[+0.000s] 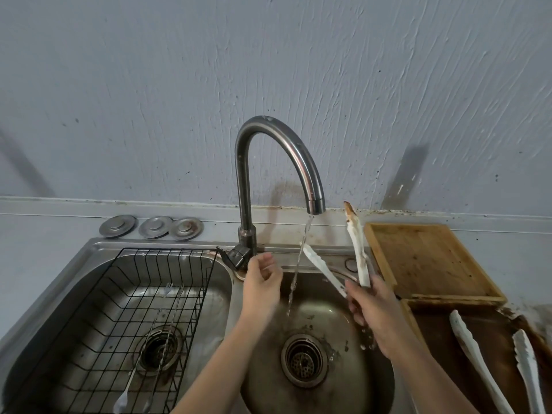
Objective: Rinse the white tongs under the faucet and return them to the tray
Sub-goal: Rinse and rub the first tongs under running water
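My right hand grips a pair of white tongs by the hinge end over the right sink basin. The tong arms spread upward; the left arm's tip touches the water stream falling from the curved steel faucet, and the right arm has a brown-stained tip. My left hand hovers with fingers apart beside the faucet's black lever, holding nothing. A second pair of white tongs lies on the dark wooden tray at the right.
A black wire rack with several metal utensils fills the left basin. A light wooden tray sits on the counter behind the dark one. Three metal drain lids lie behind the sink, against a grey wall.
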Tool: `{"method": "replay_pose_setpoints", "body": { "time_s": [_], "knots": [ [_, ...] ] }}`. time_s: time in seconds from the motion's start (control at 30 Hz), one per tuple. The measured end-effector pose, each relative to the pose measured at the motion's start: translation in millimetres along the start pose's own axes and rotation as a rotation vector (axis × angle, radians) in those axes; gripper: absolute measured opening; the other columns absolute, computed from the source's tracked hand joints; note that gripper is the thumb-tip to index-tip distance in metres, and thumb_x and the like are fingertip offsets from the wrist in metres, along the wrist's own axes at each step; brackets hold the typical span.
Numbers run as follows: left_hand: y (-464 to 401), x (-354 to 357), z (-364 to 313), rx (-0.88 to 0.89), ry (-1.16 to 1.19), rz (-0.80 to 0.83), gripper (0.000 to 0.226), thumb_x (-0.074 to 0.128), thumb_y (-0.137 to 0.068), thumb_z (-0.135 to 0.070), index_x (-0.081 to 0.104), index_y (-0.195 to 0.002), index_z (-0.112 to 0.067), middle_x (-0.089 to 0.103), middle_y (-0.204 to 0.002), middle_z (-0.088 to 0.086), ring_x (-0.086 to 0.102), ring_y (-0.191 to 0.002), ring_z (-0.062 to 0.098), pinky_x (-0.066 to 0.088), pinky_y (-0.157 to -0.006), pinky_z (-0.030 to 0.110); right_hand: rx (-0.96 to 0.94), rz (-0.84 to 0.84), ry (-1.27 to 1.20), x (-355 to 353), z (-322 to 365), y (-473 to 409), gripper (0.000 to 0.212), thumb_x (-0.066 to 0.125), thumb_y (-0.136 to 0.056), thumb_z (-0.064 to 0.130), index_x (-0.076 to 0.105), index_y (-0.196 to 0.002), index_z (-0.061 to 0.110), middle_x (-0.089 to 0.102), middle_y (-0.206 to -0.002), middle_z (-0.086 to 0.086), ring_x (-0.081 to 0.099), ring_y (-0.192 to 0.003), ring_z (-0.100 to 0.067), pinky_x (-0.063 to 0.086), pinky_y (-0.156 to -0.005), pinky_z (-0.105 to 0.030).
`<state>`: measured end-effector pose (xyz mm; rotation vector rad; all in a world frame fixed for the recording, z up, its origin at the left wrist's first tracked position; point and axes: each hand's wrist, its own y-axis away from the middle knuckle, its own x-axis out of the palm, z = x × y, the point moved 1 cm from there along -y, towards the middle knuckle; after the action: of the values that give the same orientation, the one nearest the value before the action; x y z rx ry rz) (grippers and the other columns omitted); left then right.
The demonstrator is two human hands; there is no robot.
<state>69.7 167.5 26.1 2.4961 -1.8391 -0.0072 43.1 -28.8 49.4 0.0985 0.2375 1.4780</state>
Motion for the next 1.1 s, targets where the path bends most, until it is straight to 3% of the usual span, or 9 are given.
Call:
{"method": "replay_pose_setpoints", "body": {
  "time_s": [0.1,0.2,0.4,0.57,0.7,0.77,0.87,0.93,1.1],
  "knots": [
    [5,7,-6,-0.033,0.107,0.129,0.02,0.056,-0.089,0.0,0.063,-0.095,-0.017,0.068,-0.098,-0.001,0.062,-0.091,0.012,0.049,-0.085,0.025,-0.217,-0.008,0.269,2,14,-1,0.013,0.051,-0.091,0.03,0.057,-0.092,0.019,0.06,-0.066,0.004,0.05,-0.048,-0.004,0.038,-0.044,-0.017],
    [12,17,-5,-0.139,0.255,0.265,0.022,0.055,-0.089,0.001,0.065,-0.096,-0.018,0.072,-0.095,-0.002,0.067,-0.088,0.01,0.05,-0.077,0.022,-0.367,-0.048,0.607,11,21,-4,0.013,0.046,-0.093,0.031,0.046,-0.102,0.022,0.06,-0.069,0.005,0.059,-0.053,-0.005,0.043,-0.043,-0.016],
    [16,24,0,-0.203,0.455,0.429,0.022,0.066,-0.082,-0.002,0.072,-0.099,-0.016,0.076,-0.1,0.002,0.07,-0.095,0.012,0.055,-0.078,0.02,-0.503,-0.014,1.134,40,24,-10,0.016,0.045,-0.094,0.029,0.039,-0.105,0.02,0.057,-0.067,0.006,0.053,-0.049,-0.008,0.039,-0.041,-0.022],
    [21,21,9,-0.285,0.431,0.347,0.012,0.076,-0.074,-0.015,0.073,-0.082,-0.007,0.075,-0.08,0.013,0.067,-0.071,0.022,0.055,-0.064,0.028,-0.483,0.077,1.157,49,11,-6,0.013,0.043,-0.092,0.027,0.041,-0.103,0.02,0.048,-0.064,0.009,0.049,-0.053,-0.014,0.029,-0.043,-0.026],
    [19,27,7,-0.361,0.31,0.198,0.038,0.044,-0.099,-0.026,0.066,-0.077,-0.003,0.07,-0.058,0.006,0.064,-0.051,0.015,0.053,-0.048,0.022,-0.446,0.095,1.135,49,1,-5,0.015,0.046,-0.092,0.031,0.04,-0.102,0.021,0.041,-0.061,0.012,0.036,-0.045,0.0,0.021,-0.04,-0.021],
    [21,30,3,-0.343,0.276,0.208,0.037,0.042,-0.099,-0.023,0.063,-0.078,-0.002,0.067,-0.054,0.004,0.061,-0.045,0.012,0.049,-0.044,0.02,-0.429,0.098,1.118,47,-2,-5,0.016,0.047,-0.092,0.031,0.039,-0.102,0.021,0.042,-0.061,0.012,0.037,-0.045,-0.001,0.021,-0.04,-0.02],
    [27,32,2,-0.278,0.16,0.332,0.013,0.064,-0.087,-0.013,0.061,-0.091,-0.001,0.068,-0.063,0.002,0.061,-0.05,0.009,0.047,-0.047,0.017,-0.409,0.126,1.106,39,-3,-8,0.013,0.047,-0.091,0.025,0.04,-0.1,0.02,0.051,-0.069,0.007,0.049,-0.056,-0.014,0.026,-0.042,-0.023],
    [27,30,4,-0.271,0.145,0.386,0.012,0.07,-0.082,-0.008,0.062,-0.09,-0.003,0.07,-0.064,0.0,0.064,-0.054,0.009,0.049,-0.049,0.017,-0.407,0.168,1.11,35,-4,-9,0.01,0.046,-0.09,0.024,0.041,-0.098,0.021,0.057,-0.076,0.004,0.055,-0.061,-0.017,0.032,-0.045,-0.025],
    [18,25,6,-0.441,0.368,0.268,0.034,0.046,-0.097,-0.026,0.065,-0.084,-0.001,0.068,-0.06,0.006,0.063,-0.054,0.017,0.051,-0.055,0.029,-0.399,0.249,1.015,37,-7,-7,0.022,0.048,-0.091,0.033,0.045,-0.111,0.023,0.062,-0.075,0.006,0.055,-0.055,-0.007,0.04,-0.045,-0.025]
  ]
}}
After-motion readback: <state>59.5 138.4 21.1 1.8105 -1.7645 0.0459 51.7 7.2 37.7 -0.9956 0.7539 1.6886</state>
